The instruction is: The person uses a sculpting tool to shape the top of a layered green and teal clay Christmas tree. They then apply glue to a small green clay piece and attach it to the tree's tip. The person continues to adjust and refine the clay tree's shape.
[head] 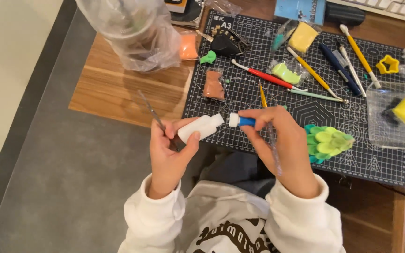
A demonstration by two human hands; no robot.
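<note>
My left hand (168, 152) grips a small white bottle (200, 127) lying sideways, its open neck pointing right; a thin metal tool (152, 110) also sticks up from that hand. My right hand (282, 143) pinches the bottle's blue and white cap (240, 121) just off the neck, a small gap between them, and also carries a thin clear stick (273, 145) along the palm. Both hands hover over the front left corner of a dark gridded cutting mat (376, 161). Right of my right hand lies a green and teal clay piece (329, 141).
On the mat lie several modelling tools (312, 71), bagged clay lumps in orange (189, 47), brown (213, 85), yellow (303, 37) and green (286, 73), and a yellow star cutter (387, 64). A plastic-wrapped cup (132, 33) stands at the back left on the wooden table (118, 93).
</note>
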